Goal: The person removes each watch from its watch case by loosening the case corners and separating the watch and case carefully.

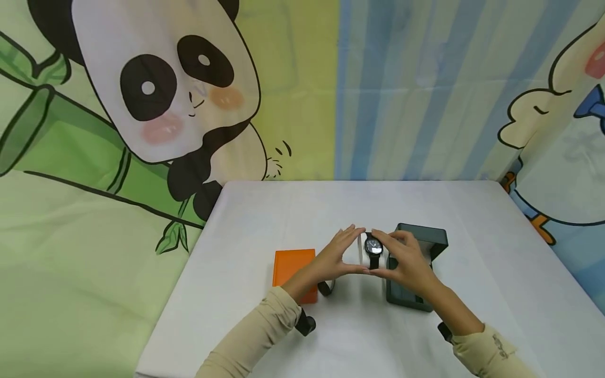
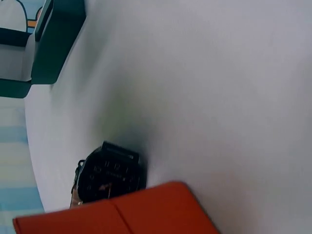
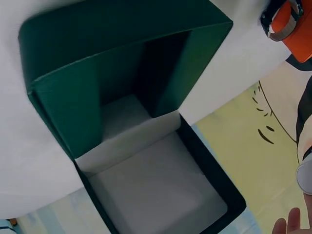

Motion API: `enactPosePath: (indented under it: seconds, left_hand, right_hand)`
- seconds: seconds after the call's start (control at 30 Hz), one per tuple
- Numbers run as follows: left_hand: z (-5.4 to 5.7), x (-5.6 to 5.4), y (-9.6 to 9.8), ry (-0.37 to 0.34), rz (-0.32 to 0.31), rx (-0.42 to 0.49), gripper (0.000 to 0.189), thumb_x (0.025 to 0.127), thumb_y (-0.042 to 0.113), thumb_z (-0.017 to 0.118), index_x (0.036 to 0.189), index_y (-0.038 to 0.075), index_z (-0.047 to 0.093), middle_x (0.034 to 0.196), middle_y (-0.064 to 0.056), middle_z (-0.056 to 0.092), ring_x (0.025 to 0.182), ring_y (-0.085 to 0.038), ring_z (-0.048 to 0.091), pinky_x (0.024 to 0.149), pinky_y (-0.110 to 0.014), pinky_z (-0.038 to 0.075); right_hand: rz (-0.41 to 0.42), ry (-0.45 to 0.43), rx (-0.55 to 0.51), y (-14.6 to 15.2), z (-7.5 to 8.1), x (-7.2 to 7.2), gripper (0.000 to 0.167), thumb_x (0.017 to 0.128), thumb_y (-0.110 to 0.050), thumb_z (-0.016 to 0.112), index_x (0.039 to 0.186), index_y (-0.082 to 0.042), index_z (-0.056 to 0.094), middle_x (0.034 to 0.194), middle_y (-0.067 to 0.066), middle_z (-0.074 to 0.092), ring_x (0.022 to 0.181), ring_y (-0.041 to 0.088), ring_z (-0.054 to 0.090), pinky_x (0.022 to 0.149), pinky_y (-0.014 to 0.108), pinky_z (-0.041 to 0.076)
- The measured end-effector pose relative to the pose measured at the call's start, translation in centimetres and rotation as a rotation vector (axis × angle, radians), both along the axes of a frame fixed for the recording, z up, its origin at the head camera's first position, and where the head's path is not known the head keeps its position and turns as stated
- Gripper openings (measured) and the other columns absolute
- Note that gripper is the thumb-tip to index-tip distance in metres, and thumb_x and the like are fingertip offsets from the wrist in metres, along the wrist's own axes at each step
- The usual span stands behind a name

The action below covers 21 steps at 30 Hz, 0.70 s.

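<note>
A black-strapped wristwatch (image 1: pixel 373 245) on a white cushion (image 1: pixel 364 254) is held up over the table between both hands, its dial facing the head camera. My left hand (image 1: pixel 333 260) pinches it from the left, thumb below and forefinger above. From the right, my right hand (image 1: pixel 410 262) grips it likewise. The right wrist view catches an end of the white cushion (image 3: pixel 305 176) and a few fingertips (image 3: pixel 292 220). Behind the right hand stands a dark green box (image 1: pixel 408 296) with its lid raised; its pale-lined inside (image 3: pixel 161 185) shows in the right wrist view.
An orange flat case (image 1: pixel 293 262) lies left on the white-covered table (image 1: pixel 264 210). Against it, partly hidden by the left arm, sits a second watch (image 1: pixel 326 287), its black dial (image 2: pixel 109 175) visible in the left wrist view. Printed curtains (image 1: pixel 302 94) hang behind the table.
</note>
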<state>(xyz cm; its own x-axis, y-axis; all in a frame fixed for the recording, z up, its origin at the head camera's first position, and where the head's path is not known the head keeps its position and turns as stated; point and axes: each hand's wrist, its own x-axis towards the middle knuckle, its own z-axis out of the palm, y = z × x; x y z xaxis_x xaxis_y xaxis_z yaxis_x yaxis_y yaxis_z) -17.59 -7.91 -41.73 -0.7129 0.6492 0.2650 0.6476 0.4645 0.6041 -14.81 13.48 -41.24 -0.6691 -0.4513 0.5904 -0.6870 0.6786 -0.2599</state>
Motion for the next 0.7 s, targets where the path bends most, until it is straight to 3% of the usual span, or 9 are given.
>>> enactPosePath:
  seconds: [0.07, 0.13, 0.2, 0.27, 0.37, 0.47, 0.6, 0.7]
  left_hand:
    - [0.2, 0.0, -0.2, 0.038, 0.003, 0.014, 0.083, 0.078, 0.032, 0.072, 0.143, 0.009, 0.026, 0.146, -0.006, 0.034, 0.139, -0.022, 0.021, 0.114, -0.045, 0.013]
    - [0.4, 0.0, -0.4, 0.032, 0.007, 0.026, 0.082, 0.078, 0.032, 0.071, 0.143, 0.011, 0.027, 0.146, -0.005, 0.035, 0.137, -0.021, 0.026, 0.112, -0.044, 0.020]
    - [0.6, 0.2, -0.6, 0.010, 0.014, 0.035, 0.081, 0.079, 0.033, 0.070, 0.144, 0.014, 0.026, 0.146, -0.003, 0.034, 0.135, -0.020, 0.030, 0.110, -0.042, 0.027]
    - [0.6, 0.4, -0.7, -0.016, 0.024, 0.042, 0.081, 0.079, 0.033, 0.070, 0.144, 0.016, 0.025, 0.146, -0.002, 0.033, 0.133, -0.019, 0.033, 0.106, -0.041, 0.033]
    - [0.6, 0.7, -0.9, -0.013, 0.040, 0.054, 0.081, 0.079, 0.033, 0.070, 0.144, 0.017, 0.024, 0.147, -0.004, 0.032, 0.133, -0.020, 0.033, 0.105, -0.042, 0.035]
    - [0.7, 0.7, -0.9, 0.023, 0.054, 0.059, 0.082, 0.079, 0.034, 0.070, 0.144, 0.017, 0.023, 0.147, -0.005, 0.032, 0.133, -0.020, 0.033, 0.104, -0.041, 0.036]
    - [1.3, 0.4, -0.9, 0.062, 0.051, 0.094, 0.082, 0.078, 0.031, 0.072, 0.143, 0.015, 0.026, 0.145, -0.005, 0.034, 0.132, -0.020, 0.035, 0.104, -0.039, 0.036]
    - [1.7, 0.2, -1.0, 0.065, 0.035, 0.122, 0.082, 0.076, 0.028, 0.074, 0.143, 0.015, 0.028, 0.144, -0.005, 0.036, 0.132, -0.019, 0.035, 0.104, -0.038, 0.037]
  right_hand:
    - [0.011, 0.029, -0.012, -0.3, 0.0, -0.1, 0.083, 0.065, -0.052, 0.074, 0.129, -0.006, 0.049, 0.112, 0.013, 0.064, 0.111, 0.036, 0.042, 0.083, 0.059, 0.037]
    - [0.022, 0.053, -0.021, -0.5, 0.0, -0.2, 0.082, 0.073, -0.062, 0.059, 0.130, -0.004, 0.048, 0.117, 0.014, 0.062, 0.114, 0.039, 0.040, 0.084, 0.059, 0.037]
    - [0.032, 0.067, -0.030, -0.8, 0.0, -0.2, 0.082, 0.078, -0.065, 0.044, 0.131, -0.002, 0.047, 0.122, 0.015, 0.058, 0.117, 0.042, 0.038, 0.084, 0.059, 0.037]
    - [0.038, 0.066, -0.047, -1.2, -0.1, -0.1, 0.083, 0.080, -0.065, 0.042, 0.131, 0.000, 0.046, 0.124, 0.016, 0.056, 0.119, 0.044, 0.036, 0.082, 0.059, 0.039]
    - [0.047, 0.050, -0.072, -1.6, -0.2, 0.0, 0.081, 0.082, -0.062, 0.042, 0.134, 0.000, 0.043, 0.127, 0.017, 0.054, 0.122, 0.045, 0.033, 0.082, 0.058, 0.040]
    - [0.066, -0.002, -0.114, -2.0, -0.2, 0.0, 0.076, 0.082, -0.049, 0.058, 0.137, -0.001, 0.038, 0.131, 0.017, 0.050, 0.125, 0.043, 0.029, 0.084, 0.060, 0.039]
    - [0.086, -0.088, -0.200, -2.5, 0.3, 0.0, 0.081, 0.069, -0.014, 0.070, 0.141, -0.005, 0.033, 0.138, 0.015, 0.043, 0.128, 0.040, 0.025, 0.085, 0.063, 0.038]
    - [0.097, -0.119, -0.245, -2.7, 0.6, 0.0, 0.084, 0.065, -0.007, 0.071, 0.140, -0.006, 0.033, 0.140, 0.014, 0.040, 0.128, 0.040, 0.023, 0.087, 0.066, 0.034]
